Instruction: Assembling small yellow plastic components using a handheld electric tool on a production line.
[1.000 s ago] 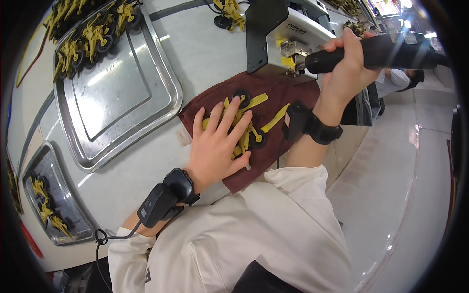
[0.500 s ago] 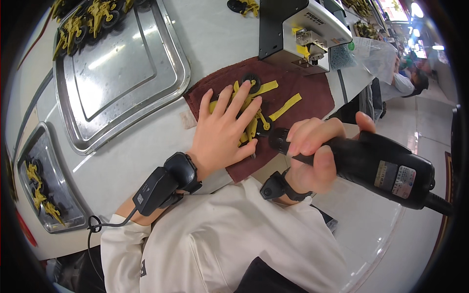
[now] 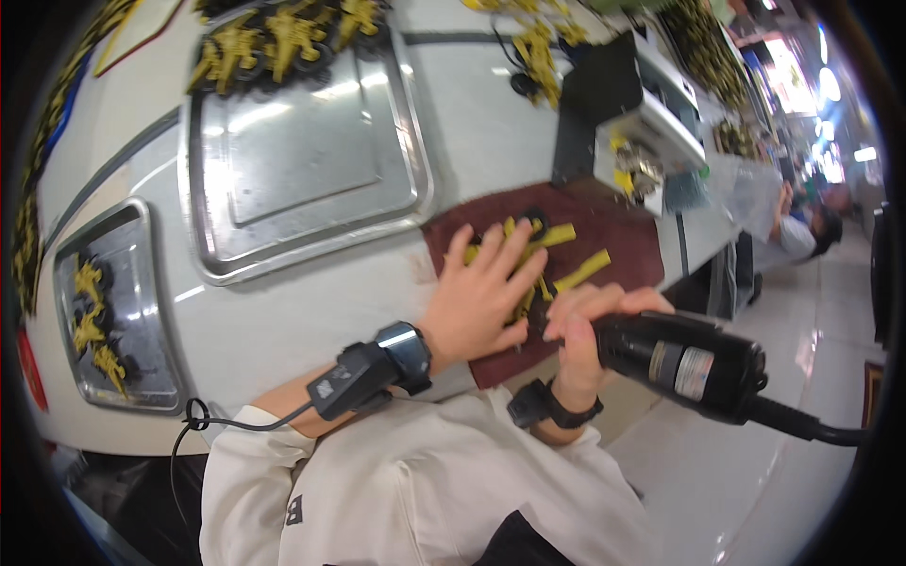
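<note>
My left hand (image 3: 481,297) lies with spread fingers on a yellow plastic toy vehicle part (image 3: 559,234) with black wheels, pressing it against a dark red cloth (image 3: 623,222). Much of the part is hidden under the fingers. A yellow strip (image 3: 583,270) sticks out to the right. My right hand (image 3: 595,325) is closed around the front of a black corded electric screwdriver (image 3: 675,363), close beside the toy part. The tool's tip is hidden by my fingers, so contact cannot be made out.
A large metal tray (image 3: 311,226) with several yellow toy vehicles stands at the upper left, a smaller one (image 3: 142,358) at the far left. Behind the cloth is a black-and-white dispenser box (image 3: 595,113). A person (image 3: 802,231) sits at the right.
The whole view has shifted, so the table sits lower and further right. My right hand has moved nearer my left, and the screwdriver's nose has gone out of sight behind the fingers.
</note>
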`<state>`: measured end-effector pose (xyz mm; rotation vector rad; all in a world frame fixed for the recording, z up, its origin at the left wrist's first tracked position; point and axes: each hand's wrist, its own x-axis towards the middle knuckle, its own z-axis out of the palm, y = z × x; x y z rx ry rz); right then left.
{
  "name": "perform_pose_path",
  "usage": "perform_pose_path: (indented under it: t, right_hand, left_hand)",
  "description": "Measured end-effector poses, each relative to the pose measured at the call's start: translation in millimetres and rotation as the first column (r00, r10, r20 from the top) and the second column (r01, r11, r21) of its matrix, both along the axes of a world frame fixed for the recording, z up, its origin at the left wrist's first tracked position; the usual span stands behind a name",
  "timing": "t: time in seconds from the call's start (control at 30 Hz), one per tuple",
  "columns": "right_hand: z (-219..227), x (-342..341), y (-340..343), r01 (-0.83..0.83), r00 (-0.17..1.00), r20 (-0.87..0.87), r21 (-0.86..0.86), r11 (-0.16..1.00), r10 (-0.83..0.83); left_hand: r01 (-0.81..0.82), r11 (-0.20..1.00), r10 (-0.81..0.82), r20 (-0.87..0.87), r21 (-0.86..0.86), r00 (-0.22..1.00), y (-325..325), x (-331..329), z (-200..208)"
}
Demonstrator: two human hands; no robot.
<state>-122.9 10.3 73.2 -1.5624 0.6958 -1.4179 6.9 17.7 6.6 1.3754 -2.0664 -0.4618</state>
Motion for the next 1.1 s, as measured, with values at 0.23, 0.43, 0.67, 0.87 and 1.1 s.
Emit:
perform_pose_path:
  t: [0.23, 0.43, 0.67, 0.87, 1.1]
  right_hand:
    - [24.8, -8.5, -12.8, -0.070, 0.984, 0.151, -0.161, 0.985, 0.094]
    - [38.2, -53.1, -45.9, 0.470, 0.858, 0.277, -0.081, 0.879, -0.433]
    - [-6.4, -46.6, -59.8, 0.666, 0.730, 0.144, 0.070, 0.743, -0.668]
    - [-4.5, -40.2, -61.5, 0.573, 0.817, 0.008, 0.100, 0.813, -0.577]
    - [-20.3, -43.3, -41.1, 0.537, 0.844, 0.074, -0.124, 0.834, -0.532]
  left_hand:
    - [-0.015, 0.994, 0.008, 0.070, 0.109, 0.998, 6.1, 13.8, 43.0]
    - [-0.714, 0.614, 0.784, 0.150, -0.336, 0.603, 82.0, 237.7, 78.8]
    - [-0.771, 0.560, 0.802, 0.433, -0.304, 0.412, 123.7, 332.1, 76.0]
    - [-0.540, 0.802, 0.590, 0.475, -0.255, 0.653, -88.2, 320.6, 51.3]
    - [-0.451, 0.886, 0.332, 0.530, 0.108, 0.780, -136.9, 363.4, 29.9]
